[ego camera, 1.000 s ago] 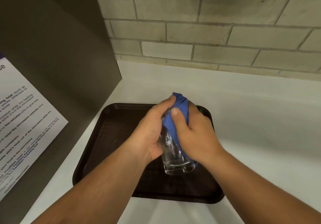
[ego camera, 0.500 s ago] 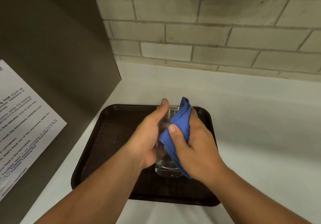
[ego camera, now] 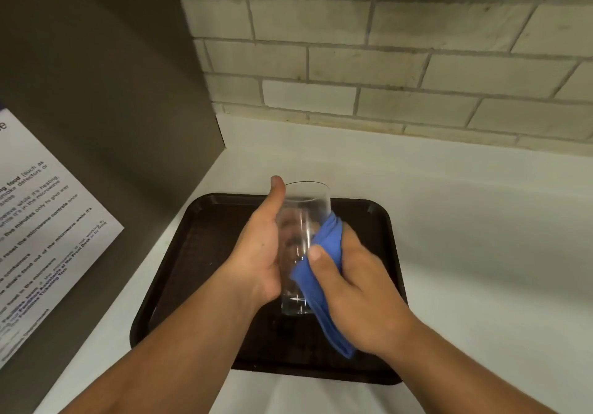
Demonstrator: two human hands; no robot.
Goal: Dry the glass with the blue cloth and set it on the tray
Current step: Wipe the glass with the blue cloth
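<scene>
A tall clear glass [ego camera: 306,217] stands upright over the dark brown tray [ego camera: 211,230]; whether its base touches the tray I cannot tell. My left hand [ego camera: 256,253] wraps its left side, thumb up by the rim. My right hand [ego camera: 349,272] presses a bunched blue cloth [ego camera: 322,272] against the glass's right side, below the rim. A tail of the cloth hangs down under my right palm. The upper part of the glass is bare.
The tray lies on a white counter [ego camera: 465,237]. A dark grey appliance side [ego camera: 106,108] with a printed white notice [ego camera: 38,221] rises close on the left. A pale brick wall [ego camera: 385,60] closes the back.
The cloth has slid down from the rim to the glass's lower right side, baring the top. The glass has tilted upright and my left thumb has moved up beside the rim.
</scene>
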